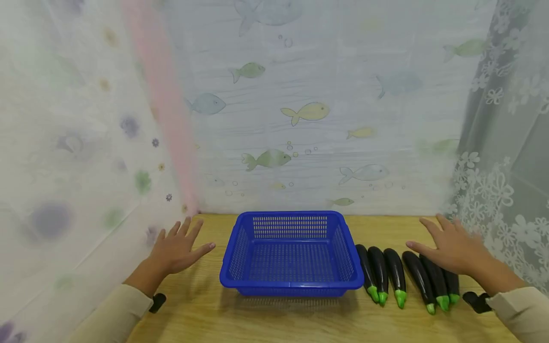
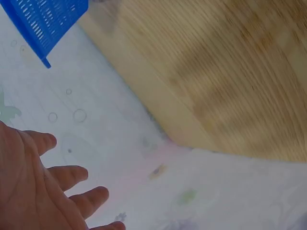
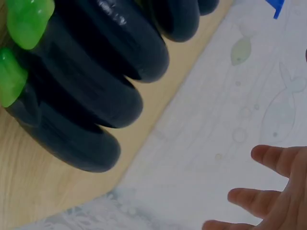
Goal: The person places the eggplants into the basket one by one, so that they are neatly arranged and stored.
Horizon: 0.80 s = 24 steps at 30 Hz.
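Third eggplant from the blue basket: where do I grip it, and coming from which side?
Likely best: grip the eggplant around its middle, right hand from above. It lies lengthwise, green stem at the near end, and bare table showing on its right should leave room.

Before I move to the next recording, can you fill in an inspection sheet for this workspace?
Surface: wood-grain tabletop, light yellow-brown.
Job's things: blue plastic basket with slotted sides, upright; to its right, a row of six dark eggplants, green stem ends toward the person.
Clutter: nothing seen.
Grippers: bare hands; left hand left of the basket, right hand by the right end of the row; fingers spread, gripping nothing.
Cables: nothing seen.
Surroundings: fish-print sheet behind, flower-print sheet at left, sheer flower-patterned curtain at right.
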Each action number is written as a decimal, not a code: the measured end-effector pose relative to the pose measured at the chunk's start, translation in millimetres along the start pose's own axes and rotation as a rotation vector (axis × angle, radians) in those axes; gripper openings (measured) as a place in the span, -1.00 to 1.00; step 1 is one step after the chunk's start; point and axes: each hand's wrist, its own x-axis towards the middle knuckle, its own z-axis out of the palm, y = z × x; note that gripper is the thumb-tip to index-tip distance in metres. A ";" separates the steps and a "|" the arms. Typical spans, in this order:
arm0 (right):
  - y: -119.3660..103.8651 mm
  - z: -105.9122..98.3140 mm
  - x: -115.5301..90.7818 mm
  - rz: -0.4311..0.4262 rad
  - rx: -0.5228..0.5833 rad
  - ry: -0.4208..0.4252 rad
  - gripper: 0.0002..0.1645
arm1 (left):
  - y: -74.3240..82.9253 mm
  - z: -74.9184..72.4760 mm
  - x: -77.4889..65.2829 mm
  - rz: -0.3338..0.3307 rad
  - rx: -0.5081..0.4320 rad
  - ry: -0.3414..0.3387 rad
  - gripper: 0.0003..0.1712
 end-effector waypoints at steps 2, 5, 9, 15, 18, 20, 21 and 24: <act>4.0 1.9 -0.7 -0.014 0.017 0.001 0.17 | 0.3 3.6 0.4 -0.002 -0.028 -0.005 0.14; 10.2 5.8 -1.2 -0.024 0.051 0.005 0.12 | 2.0 9.5 1.6 0.000 -0.103 -0.018 0.13; 22.1 11.3 -1.0 0.005 0.080 0.011 0.08 | 7.1 16.5 4.7 -0.007 -0.241 -0.043 0.13; 45.7 16.1 -3.9 0.071 0.117 0.015 -0.01 | 18.4 26.8 12.0 0.014 -0.452 -0.013 0.08; 55.4 19.6 -6.0 0.096 0.138 -0.003 -0.05 | 25.1 31.6 15.8 0.026 -0.530 0.017 0.04; 60.2 22.9 -7.6 0.109 0.152 -0.015 -0.06 | 29.1 34.1 18.3 0.022 -0.558 0.031 0.02; 62.1 24.5 -8.4 0.113 0.159 -0.020 -0.05 | 30.9 35.4 19.5 0.016 -0.571 0.032 0.02; 66.2 29.1 -10.2 0.124 0.179 -0.026 -0.06 | 35.4 38.9 23.0 -0.005 -0.596 0.033 0.04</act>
